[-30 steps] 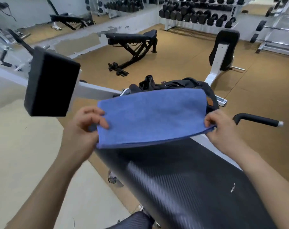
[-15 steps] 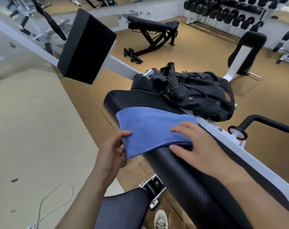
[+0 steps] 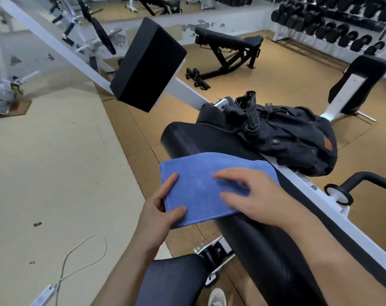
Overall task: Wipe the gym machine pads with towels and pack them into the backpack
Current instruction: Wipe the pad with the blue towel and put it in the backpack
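Behind towel (image 3: 209, 184): backpack (image 3: 293, 138) on pad (image 3: 187, 138) | beyond: bench (image 3: 227, 40)

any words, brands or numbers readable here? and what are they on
None can be read.
Brown patch on the backpack: no legible lettering.
Dark mark on the white frame rail: too blurred to read.
Dumbbells on the rack: any numbers too small to make out.
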`<state>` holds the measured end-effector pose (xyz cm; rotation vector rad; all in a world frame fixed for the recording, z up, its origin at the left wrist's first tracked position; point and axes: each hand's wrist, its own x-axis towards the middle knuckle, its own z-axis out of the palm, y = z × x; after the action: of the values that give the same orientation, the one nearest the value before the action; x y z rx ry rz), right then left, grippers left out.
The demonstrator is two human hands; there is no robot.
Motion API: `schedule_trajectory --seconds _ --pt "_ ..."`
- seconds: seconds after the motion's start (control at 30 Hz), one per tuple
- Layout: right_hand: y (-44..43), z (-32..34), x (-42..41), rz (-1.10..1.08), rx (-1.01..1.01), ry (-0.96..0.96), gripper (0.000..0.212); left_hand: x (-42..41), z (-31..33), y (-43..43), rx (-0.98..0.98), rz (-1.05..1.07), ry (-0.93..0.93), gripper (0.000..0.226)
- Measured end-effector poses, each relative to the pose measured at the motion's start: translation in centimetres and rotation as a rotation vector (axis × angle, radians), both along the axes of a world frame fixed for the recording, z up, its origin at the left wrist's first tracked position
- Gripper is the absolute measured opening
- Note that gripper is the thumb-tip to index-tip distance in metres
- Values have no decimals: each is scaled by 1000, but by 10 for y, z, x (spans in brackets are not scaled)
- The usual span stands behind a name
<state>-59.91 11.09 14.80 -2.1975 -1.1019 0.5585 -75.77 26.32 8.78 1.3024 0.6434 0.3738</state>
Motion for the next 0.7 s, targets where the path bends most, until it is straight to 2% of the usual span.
schedule_trajectory --seconds 0.07,0.17,0.27,0.5,0.6,0.63,0.7 --pt "14 -3 21 -196 108 85 34 4 -5 -2 16 95 11 57" --pt "34 -22 34 -165 -182 -33 56 7 -3 3 -4 267 -19 42" --pt "39 -40 30 -153 -367 -59 70 4 0 11 -75 322 -50 43" --pt "22 -57 49 -268 -343 52 84 2 4 11 -196 331 -115 46" --pt "-4 -70 69 -447 -371 123 97 -1 6 17 -150 300 -109 48" --pt "-13 -72 75 -514 -361 117 96 0 5 19 -132 286 -91 48" --pt "-24 -75 82 -620 -332 13 78 5 1 21 -97 251 -16 50"
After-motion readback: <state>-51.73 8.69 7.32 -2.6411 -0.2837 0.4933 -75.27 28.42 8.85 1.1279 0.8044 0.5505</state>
